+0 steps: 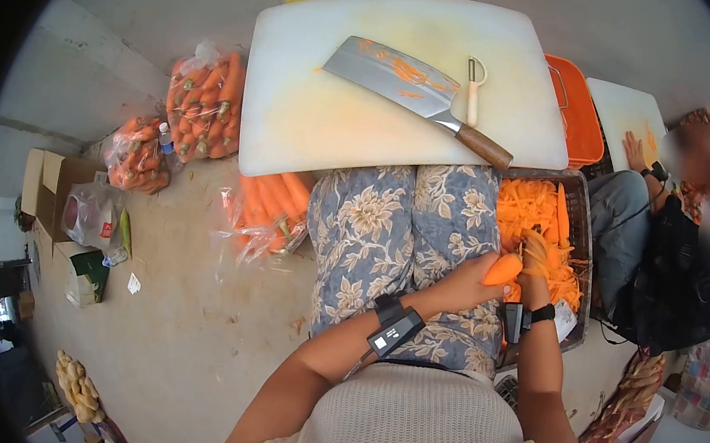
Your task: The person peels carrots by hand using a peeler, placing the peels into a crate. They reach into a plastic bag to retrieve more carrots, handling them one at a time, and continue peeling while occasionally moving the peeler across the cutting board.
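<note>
My left hand (465, 283) is closed around a carrot (503, 270), whose blunt orange end sticks out past the fingers. Beside it, my right hand (534, 262) reaches over a dark plastic crate (588, 263), its fingers curled among carrot shreds (530, 204) that partly hide them. A long carrot piece (562, 214) lies on the shreds. Ahead of my knees, a cleaver (400, 77) with a wooden handle rests on a white cutting board (300, 86), bits of carrot stuck to its blade. Right of the blade lies a peeler (473, 91) with a pale handle.
Bags of carrots (204, 106) stand on the floor to the left, and another open carrot bag (270, 208) sits by my leg. An orange bin (578, 115) is beyond the crate. At right, a co-worker's hand (635, 151) rests on a second white board (622, 111).
</note>
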The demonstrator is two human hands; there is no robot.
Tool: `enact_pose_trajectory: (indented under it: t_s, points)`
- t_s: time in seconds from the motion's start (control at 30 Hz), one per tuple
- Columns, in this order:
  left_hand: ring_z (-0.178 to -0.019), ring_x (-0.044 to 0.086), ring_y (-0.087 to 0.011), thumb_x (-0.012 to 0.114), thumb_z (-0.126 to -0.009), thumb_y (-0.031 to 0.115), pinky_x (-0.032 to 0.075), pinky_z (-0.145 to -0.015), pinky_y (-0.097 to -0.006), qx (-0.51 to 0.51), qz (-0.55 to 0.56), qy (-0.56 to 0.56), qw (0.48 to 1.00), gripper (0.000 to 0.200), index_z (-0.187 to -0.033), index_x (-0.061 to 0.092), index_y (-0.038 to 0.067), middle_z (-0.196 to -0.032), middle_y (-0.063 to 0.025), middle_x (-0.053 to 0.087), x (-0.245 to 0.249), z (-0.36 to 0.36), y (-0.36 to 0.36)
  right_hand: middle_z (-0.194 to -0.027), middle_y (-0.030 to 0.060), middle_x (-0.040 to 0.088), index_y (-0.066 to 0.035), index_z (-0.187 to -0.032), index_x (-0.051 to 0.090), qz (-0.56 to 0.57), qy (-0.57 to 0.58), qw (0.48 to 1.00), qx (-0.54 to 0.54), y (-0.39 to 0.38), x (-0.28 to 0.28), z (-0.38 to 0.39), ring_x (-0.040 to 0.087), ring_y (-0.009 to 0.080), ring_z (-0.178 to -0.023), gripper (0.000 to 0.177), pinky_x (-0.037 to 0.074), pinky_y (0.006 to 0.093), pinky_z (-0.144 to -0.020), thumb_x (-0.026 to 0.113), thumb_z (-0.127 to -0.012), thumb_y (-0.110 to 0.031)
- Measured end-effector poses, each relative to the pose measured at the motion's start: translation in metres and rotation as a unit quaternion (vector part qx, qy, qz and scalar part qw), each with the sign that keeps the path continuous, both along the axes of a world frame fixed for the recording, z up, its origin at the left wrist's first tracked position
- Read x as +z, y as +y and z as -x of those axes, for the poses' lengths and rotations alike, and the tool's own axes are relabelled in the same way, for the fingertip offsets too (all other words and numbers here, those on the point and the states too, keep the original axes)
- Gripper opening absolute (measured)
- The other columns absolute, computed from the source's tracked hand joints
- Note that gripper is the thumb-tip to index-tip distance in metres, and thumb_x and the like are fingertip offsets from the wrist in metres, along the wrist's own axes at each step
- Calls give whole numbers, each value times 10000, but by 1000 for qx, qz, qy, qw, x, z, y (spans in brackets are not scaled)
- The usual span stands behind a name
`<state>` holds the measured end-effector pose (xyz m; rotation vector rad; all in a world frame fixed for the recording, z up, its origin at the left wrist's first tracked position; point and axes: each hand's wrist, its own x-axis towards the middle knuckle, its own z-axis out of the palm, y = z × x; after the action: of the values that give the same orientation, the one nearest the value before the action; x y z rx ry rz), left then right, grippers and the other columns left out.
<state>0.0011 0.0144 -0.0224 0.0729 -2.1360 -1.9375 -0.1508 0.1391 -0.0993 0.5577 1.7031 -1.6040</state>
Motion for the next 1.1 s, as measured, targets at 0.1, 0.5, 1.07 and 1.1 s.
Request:
enact_pose_trajectory:
  t_s: [0.1,0.5,1.07,1.1]
  points:
    - [-442,467,-62,593,-848,277,369,-359,-190,-111,-230,-259,932,443,-1157,362,59,-692,-32,513,27,3,-19,-741,40,577,-102,-884,516,51,32,998,-33,23,-10,-7,617,158,-691,287,522,256,-521,452,-896,-382]
    - [-477,442,-49,575,-868,219,371,-398,-186,-99,-351,-230,902,427,-1202,364,58,-713,-11,492,21,3,-11,-744,32,471,-51,-935,476,46,282,955,-80,-32,103,-33,448,106,-590,206,413,236,-520,559,-851,-220]
    - [-386,307,-37,605,-803,82,231,-342,-198,-116,-353,-256,892,380,-1117,392,83,-584,26,404,23,6,-19,-754,39,519,-55,-880,521,91,186,978,20,-46,63,-23,511,107,-619,153,416,247,-504,573,-831,-190]
    - [-388,311,-37,606,-803,84,234,-343,-197,-113,-362,-265,886,383,-1121,393,81,-589,26,408,23,5,-20,-757,35,518,-60,-885,523,92,155,983,25,-46,60,-22,512,110,-616,150,419,249,-506,563,-837,-197]
